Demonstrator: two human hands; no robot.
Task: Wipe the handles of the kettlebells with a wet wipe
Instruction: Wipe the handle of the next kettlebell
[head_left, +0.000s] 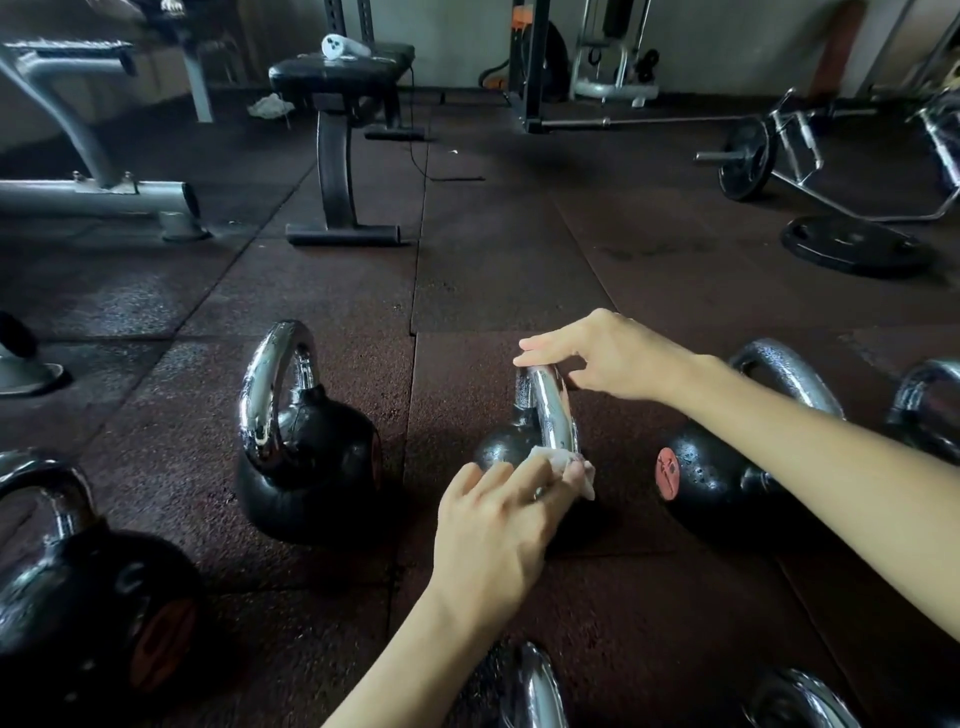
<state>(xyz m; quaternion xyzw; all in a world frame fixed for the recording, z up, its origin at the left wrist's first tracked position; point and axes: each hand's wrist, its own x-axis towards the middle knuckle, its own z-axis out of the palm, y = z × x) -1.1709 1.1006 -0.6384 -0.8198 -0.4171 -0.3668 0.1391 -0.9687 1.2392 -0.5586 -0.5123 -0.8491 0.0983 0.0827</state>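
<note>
The small kettlebell (501, 447) stands on the floor (519, 260) between the left kettlebell (311, 467) and the right kettlebell (717, 483), apart from both. The left grip (493, 525) pinches the wipe (571, 465) against the near lower leg of the chrome handle (553, 410). The right grip (597, 353) is released: its fingers lie straight across the top of the handle and enclose nothing. Probable step: wiping one leg of the handle while the other hand steadies it. Which parts are already clean cannot be determined. Hazards: the small kettlebell is steadied by fingertip pressure alone, so a hard stroke could tip or slide it toward the right kettlebell. The wipe is bunched small and could slip off the polished chrome, putting bare fingers on the metal. The patch under the right fingers is likely to be missed unless that grip is repositioned. The far leg is partly hidden and could be skipped.
</note>
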